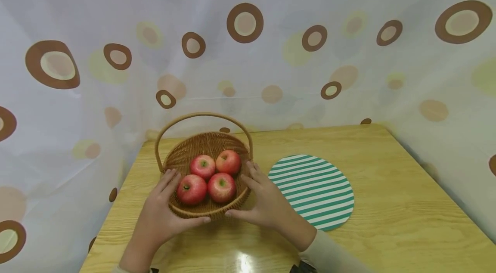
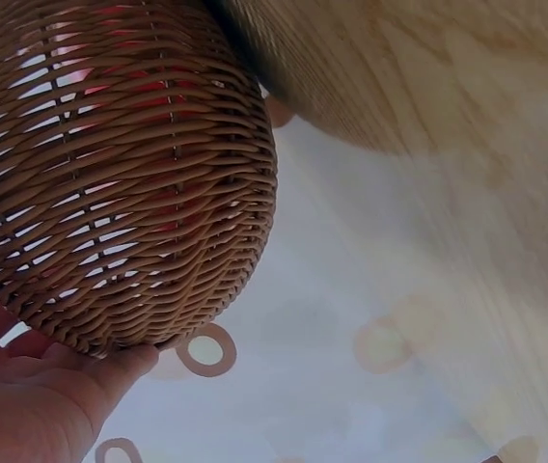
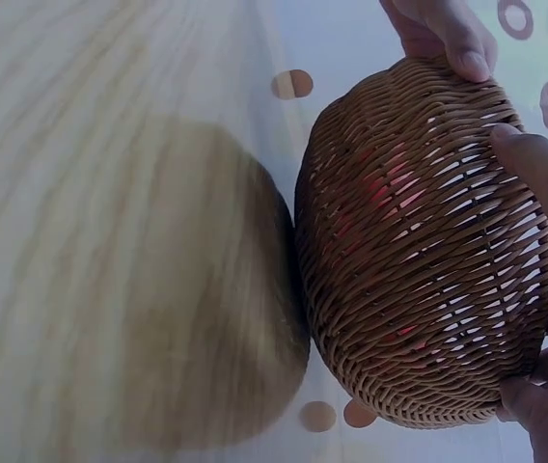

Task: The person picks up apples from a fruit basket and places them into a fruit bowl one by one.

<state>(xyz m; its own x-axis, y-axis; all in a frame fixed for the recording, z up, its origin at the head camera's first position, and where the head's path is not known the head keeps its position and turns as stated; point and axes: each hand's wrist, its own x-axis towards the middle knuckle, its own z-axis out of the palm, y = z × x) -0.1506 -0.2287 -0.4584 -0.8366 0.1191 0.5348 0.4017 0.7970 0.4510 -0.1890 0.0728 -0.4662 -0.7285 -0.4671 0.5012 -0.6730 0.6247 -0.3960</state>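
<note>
Both hands cradle a wicker basket (image 1: 207,178) from opposite sides. The left hand (image 1: 160,212) curls round its left wall with the fingers up at the rim and the thumb along the front; the right hand (image 1: 263,204) mirrors it on the other side, thumb tip close to the left thumb. This 2-sided grip likely keeps the basket level so the 4 red apples (image 1: 211,175) inside, packed between the palms, do not roll. The arched handle (image 1: 203,118) rises beyond the fingers, untouched. The wrist views show the woven wall and its shadow; whether the base touches the top I cannot tell. Just right of the right hand lies a round green-and-white striped mat (image 1: 314,189), flat on the light wooden table (image 1: 387,230). Beyond the hands a pale curtain with brown rings (image 1: 245,23) closes in the table on 3 sides.
</note>
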